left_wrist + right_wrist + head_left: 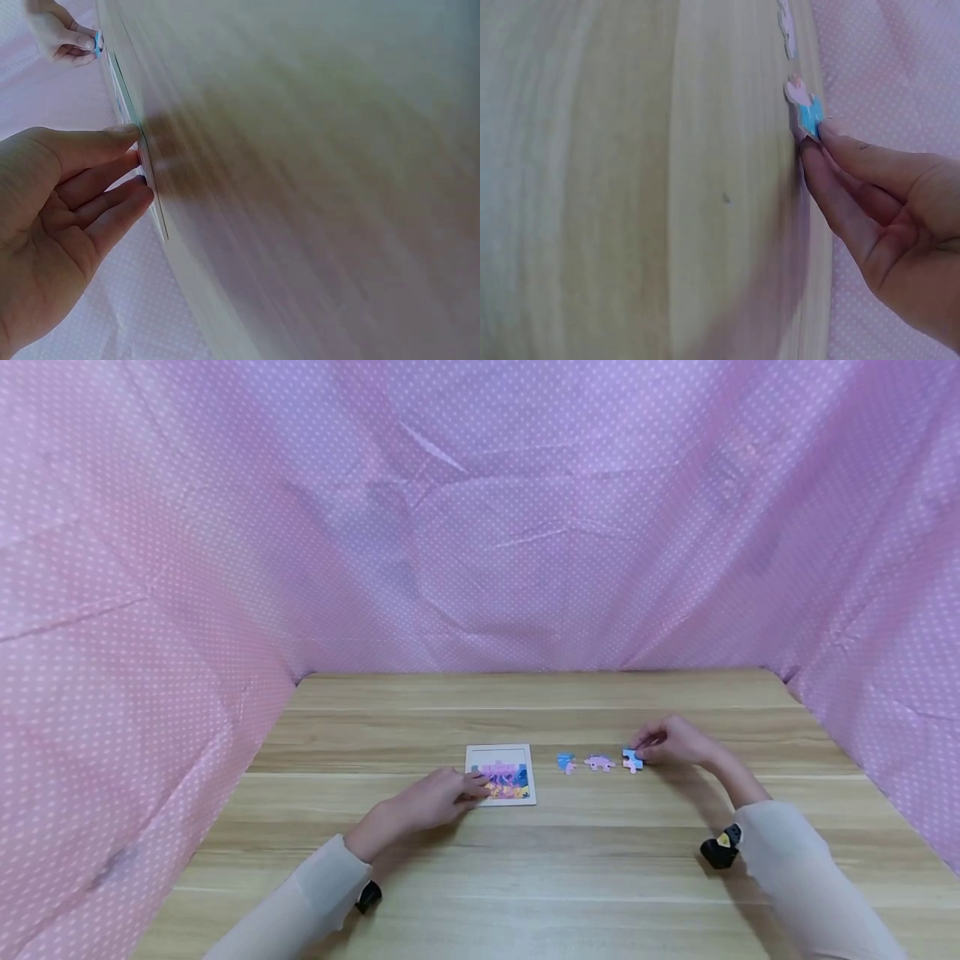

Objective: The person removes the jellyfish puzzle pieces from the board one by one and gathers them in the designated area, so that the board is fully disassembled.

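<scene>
A small jigsaw puzzle in a pale square tray [500, 747] lies on the table, its lower part filled with pink, blue and yellow pieces. The left hand [441, 797] rests its fingertips on the tray's left edge; the left wrist view shows the fingers [124, 206] fairly straight against it. Between thumb and fingers, the right hand [675, 742] pinches a blue and pink puzzle piece [808, 114], which looks slightly raised at the held end. Left of that piece lie a pink piece [599, 762] and another blue and pink one [566, 762].
The wood-grain table [525, 877] spreads around the tray and pieces. Pink polka-dot cloth [525, 568] hangs behind it and at both sides. Black devices [722, 848] are strapped at both wrists, below pale sleeves.
</scene>
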